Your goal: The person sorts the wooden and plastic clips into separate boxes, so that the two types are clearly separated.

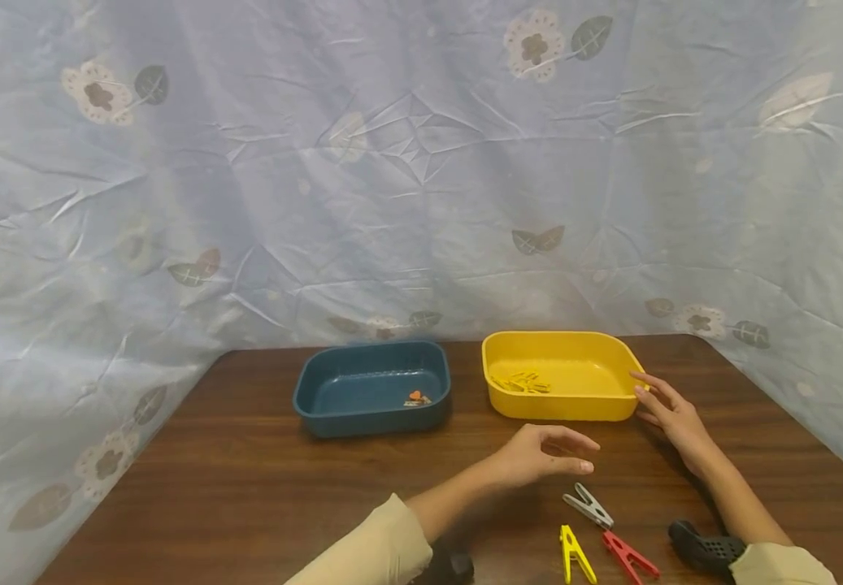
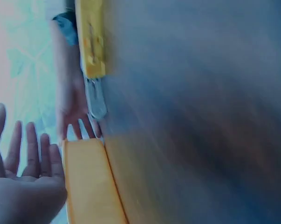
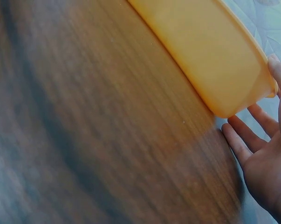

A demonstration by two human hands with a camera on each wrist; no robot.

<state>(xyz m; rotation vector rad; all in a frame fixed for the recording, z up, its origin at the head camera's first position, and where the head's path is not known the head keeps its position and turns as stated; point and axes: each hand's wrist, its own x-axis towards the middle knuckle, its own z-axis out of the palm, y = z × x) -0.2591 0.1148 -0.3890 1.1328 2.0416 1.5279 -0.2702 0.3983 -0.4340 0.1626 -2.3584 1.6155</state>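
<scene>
My right hand (image 1: 675,418) is at the right end of the yellow tub (image 1: 560,408). Its thumb and fingertips lie at the rim and corner, with the fingers fairly straight in the right wrist view. Several yellow pegs (image 1: 523,383) lie inside that tub. In front of it my left hand (image 1: 534,457) hovers over the table, fingers loosely bent and holding nothing. Below the left hand lie a grey clothes peg (image 1: 589,505), a yellow clothes peg (image 1: 572,554) and a red clothes peg (image 1: 627,556).
A dark blue tub (image 1: 373,421) stands left of the yellow one, with a few small pieces (image 1: 417,398), one orange, inside. A black perforated object (image 1: 706,548) lies by the right forearm. A patterned curtain (image 1: 392,162) hangs behind the brown wooden table (image 1: 245,471).
</scene>
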